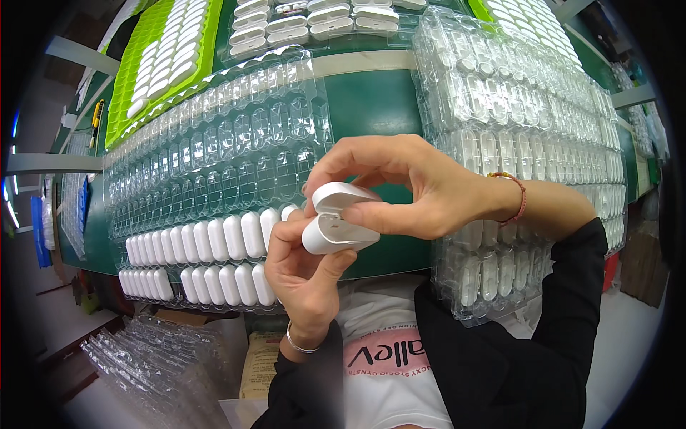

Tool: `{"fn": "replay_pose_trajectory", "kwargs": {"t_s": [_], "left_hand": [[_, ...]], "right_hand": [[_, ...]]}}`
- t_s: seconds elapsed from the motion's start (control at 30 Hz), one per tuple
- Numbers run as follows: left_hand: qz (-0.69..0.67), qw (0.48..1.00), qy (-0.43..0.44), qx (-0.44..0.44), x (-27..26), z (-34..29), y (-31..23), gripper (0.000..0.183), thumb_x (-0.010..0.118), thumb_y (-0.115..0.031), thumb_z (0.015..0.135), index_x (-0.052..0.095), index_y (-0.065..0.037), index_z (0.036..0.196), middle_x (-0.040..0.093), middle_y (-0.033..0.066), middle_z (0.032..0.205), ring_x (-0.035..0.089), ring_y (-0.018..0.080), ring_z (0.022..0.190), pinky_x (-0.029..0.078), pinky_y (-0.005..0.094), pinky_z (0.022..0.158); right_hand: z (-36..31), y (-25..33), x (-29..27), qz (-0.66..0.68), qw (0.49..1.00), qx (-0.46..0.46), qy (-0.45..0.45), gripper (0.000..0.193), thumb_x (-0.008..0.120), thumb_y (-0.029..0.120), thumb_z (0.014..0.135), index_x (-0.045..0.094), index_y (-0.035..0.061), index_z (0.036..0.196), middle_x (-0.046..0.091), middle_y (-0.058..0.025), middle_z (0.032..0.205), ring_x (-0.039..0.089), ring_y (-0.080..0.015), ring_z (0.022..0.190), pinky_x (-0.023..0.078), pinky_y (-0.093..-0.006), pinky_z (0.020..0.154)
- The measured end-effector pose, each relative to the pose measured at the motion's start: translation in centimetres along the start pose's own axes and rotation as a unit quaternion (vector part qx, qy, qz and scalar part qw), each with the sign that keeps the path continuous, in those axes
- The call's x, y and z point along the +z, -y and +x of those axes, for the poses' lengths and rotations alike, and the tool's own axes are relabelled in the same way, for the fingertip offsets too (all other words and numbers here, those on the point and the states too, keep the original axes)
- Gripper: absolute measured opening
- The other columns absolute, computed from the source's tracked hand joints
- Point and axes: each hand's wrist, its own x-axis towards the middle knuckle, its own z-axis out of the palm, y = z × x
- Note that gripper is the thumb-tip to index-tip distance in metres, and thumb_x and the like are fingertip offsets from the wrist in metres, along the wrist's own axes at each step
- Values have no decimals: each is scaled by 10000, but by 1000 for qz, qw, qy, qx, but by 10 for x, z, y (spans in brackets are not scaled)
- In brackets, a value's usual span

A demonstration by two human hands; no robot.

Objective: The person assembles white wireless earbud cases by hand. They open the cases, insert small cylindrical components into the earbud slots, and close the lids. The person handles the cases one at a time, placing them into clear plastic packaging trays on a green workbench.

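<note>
A small white earbud charging case (323, 239) is between my two hands near the middle of the view, its hinged lid (334, 194) raised. My left hand (304, 275) grips the case body from below, thumb on the near side and fingers round the left side. My right hand (407, 187) holds the lid, its thumb at the inner edge and its fingers behind. To the left, a clear plastic tray (214, 161) holds rows of closed white cases (234, 237) along its near side, while its far slots show no cases.
On the right stand stacked clear plastic trays (529, 136). Bright green trays (123, 107) with white pieces lie at the far left and far right. Several open white cases (332, 21) sit at the back. The table (382, 96) is green. Below left are more clear trays (157, 365).
</note>
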Motion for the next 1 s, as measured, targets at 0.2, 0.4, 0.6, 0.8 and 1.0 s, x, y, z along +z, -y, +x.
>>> {"fn": "replay_pose_trajectory", "kwargs": {"t_s": [0.2,0.4,0.6,0.8,1.0], "left_hand": [[11,1000,-17,11,6,-1,4,372,739,54,786,530,5,1090,595,98,1074,581,153,1000,466,309,908],[23,999,-2,23,5,0,3,377,740,62,779,526,4,1084,580,102,1072,573,158,993,464,309,894],[61,995,-26,70,15,-2,7,397,727,75,784,503,3,1103,546,82,1009,556,156,953,460,305,866],[111,990,-32,81,14,-9,11,395,724,60,799,492,-4,1112,536,78,1010,545,162,965,446,322,898],[0,995,-84,62,14,-6,7,406,740,17,803,497,-9,1127,575,98,1093,573,166,987,468,327,907]], "right_hand": [[2,5,-5,52,995,74,44,313,593,130,875,581,-7,1157,641,-89,1105,605,-152,1038,511,-321,893],[-1,8,-6,39,994,87,59,299,591,107,893,579,-19,1164,641,-99,1134,603,-149,1064,498,-302,923],[0,6,-4,28,994,88,55,286,571,76,854,581,-29,1120,636,-89,1085,600,-136,1028,489,-286,925],[-2,2,-1,-14,998,47,49,307,575,93,839,581,5,1133,623,-68,1092,592,-135,1031,511,-293,884],[4,6,-2,38,998,51,22,351,608,172,843,599,-8,1144,647,-104,1057,614,-184,998,507,-339,882]]}}
